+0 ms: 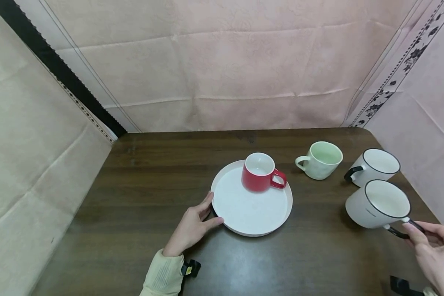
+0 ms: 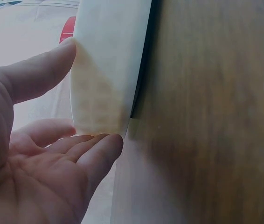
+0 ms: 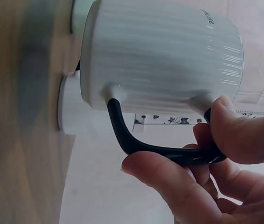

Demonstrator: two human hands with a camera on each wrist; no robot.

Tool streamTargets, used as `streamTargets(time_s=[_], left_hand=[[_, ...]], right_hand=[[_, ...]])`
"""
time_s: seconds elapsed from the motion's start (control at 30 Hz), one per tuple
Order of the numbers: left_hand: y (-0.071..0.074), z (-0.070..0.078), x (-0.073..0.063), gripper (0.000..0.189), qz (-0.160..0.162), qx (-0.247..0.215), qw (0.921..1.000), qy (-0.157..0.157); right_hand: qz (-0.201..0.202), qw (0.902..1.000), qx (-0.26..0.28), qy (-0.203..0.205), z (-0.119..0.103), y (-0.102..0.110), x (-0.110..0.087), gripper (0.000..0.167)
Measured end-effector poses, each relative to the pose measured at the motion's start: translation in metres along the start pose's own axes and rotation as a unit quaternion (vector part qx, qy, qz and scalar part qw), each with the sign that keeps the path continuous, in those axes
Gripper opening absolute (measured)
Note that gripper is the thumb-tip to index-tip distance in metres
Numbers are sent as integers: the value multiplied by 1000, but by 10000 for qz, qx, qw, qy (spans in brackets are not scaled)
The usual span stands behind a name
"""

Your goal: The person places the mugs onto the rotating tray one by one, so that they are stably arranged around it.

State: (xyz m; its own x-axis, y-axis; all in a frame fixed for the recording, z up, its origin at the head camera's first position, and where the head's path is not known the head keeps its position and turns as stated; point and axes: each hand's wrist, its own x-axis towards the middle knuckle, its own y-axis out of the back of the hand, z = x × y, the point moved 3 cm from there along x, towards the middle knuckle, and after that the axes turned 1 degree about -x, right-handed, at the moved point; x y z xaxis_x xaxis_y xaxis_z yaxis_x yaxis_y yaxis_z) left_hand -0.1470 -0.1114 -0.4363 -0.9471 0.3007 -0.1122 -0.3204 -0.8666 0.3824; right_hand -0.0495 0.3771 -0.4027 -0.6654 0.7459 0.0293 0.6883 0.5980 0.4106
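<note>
A round white tray (image 1: 240, 218) lies on the table with a red mug (image 1: 257, 181) standing toward its far side. At the tray's left rim, my left hand (image 1: 193, 229) touches the edge with extended thumb and fingers spread along it. My right hand (image 1: 434, 246) pinches the black handle (image 3: 169, 153) of a white, black-rimmed mug (image 3: 164, 56) between thumb and fingers. In the right wrist view this mug hangs apart from the tabletop. Behind it stands a second white mug with a black rim (image 1: 373, 166).
A pale green mug (image 1: 320, 164) stands between the tray and the white mugs, its handle toward the left. The brown wooden table (image 1: 151, 181) is bordered by pale cloth (image 1: 225, 82) at the back and both sides.
</note>
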Motion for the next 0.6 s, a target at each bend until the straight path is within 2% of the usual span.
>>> streamTargets(time_s=[0.07, 0.13, 0.3, 0.4, 0.6], left_hand=[[0, -1, 0, 86, -18, 1, 10000, 3], [0, -1, 0, 86, -14, 17, 10000, -1], [0, 0, 1, 85, 18, 45, 10000, -30], [0, 0, 1, 85, 5, 53, 10000, -43], [0, 0, 0, 86, 7, 81, 10000, -10]], right_hand=[[-57, 9997, -240, 85, -4, -2, -2, 23], [-97, 9973, -676, 265, -9, -5, -4, 5], [-201, 9887, -1412, 462, -19, -11, -8, 26], [-339, 9844, -1629, 581, -23, -10, -10, 26], [-658, 9745, -1706, 1299, -32, -13, -16, 29]])
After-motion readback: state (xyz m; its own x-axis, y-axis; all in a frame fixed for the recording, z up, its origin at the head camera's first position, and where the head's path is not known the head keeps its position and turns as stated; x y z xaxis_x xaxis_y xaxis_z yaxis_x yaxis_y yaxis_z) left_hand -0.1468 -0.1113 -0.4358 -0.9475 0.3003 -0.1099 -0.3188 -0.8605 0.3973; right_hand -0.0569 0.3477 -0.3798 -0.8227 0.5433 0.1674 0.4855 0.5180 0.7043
